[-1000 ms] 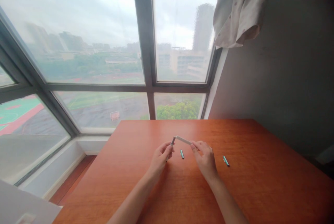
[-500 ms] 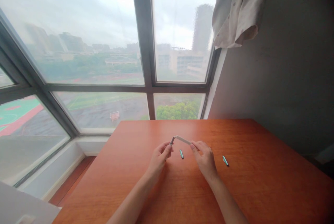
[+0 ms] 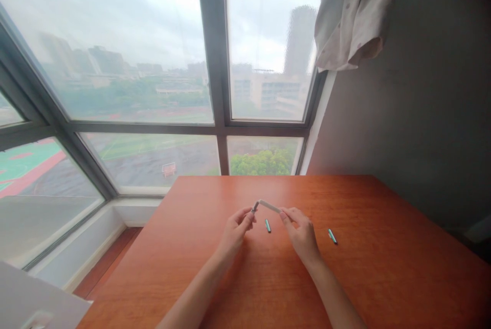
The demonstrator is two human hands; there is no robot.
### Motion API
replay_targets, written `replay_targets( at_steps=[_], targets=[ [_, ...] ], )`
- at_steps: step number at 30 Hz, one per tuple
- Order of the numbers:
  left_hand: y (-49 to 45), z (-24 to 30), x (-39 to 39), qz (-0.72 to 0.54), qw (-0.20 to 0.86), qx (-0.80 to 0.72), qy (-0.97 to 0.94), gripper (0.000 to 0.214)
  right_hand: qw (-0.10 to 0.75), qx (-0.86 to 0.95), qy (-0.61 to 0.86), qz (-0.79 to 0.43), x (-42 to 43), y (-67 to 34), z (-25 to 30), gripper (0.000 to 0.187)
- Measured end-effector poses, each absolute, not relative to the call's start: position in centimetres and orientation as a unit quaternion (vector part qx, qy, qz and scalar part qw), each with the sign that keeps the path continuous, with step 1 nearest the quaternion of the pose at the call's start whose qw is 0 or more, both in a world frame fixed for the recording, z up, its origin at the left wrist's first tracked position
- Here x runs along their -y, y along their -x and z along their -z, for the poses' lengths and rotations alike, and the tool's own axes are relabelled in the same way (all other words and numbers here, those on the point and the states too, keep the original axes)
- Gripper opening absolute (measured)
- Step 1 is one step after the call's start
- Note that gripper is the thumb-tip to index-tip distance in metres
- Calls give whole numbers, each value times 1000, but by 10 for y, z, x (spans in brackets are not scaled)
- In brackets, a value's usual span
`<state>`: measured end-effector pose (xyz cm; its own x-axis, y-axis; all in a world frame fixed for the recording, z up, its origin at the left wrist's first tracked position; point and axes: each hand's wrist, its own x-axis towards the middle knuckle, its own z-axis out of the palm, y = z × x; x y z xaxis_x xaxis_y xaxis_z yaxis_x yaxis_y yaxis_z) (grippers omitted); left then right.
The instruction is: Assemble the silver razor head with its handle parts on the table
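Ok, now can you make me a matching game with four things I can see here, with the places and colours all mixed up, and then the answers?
Things:
1. pale stick
2. dark thin piece
3. cloth
4. table

Matches:
A. reddish-brown
B. held in the left hand
C. hanging at the top right
D. held in the right hand

Right pairs: 1-D, 2-B, 3-C, 4-A

We see a pale cloth (image 3: pixel 351 24) hanging between a window (image 3: pixel 264 42) and a grey wall (image 3: pixel 414 99), a tree (image 3: pixel 263 162) outside.
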<state>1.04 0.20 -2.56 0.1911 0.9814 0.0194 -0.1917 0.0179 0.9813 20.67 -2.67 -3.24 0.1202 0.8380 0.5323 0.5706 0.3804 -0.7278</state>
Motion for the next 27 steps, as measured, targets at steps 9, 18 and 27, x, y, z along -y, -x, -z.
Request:
replay_targets(
  at_steps=[9, 18, 27],
  targets=[
    [-10, 27, -3, -500, 583, -406, -496, 45, 529, 643, 533, -146, 27, -206, 32, 32],
    [-10, 27, -3, -495, 600, -399, -486, 45, 530, 640, 539, -142, 27, -206, 31, 31],
    [-10, 23, -3, -505, 596, -410, -471, 44, 527, 641, 544, -126, 29, -208, 26, 32]
  ],
)
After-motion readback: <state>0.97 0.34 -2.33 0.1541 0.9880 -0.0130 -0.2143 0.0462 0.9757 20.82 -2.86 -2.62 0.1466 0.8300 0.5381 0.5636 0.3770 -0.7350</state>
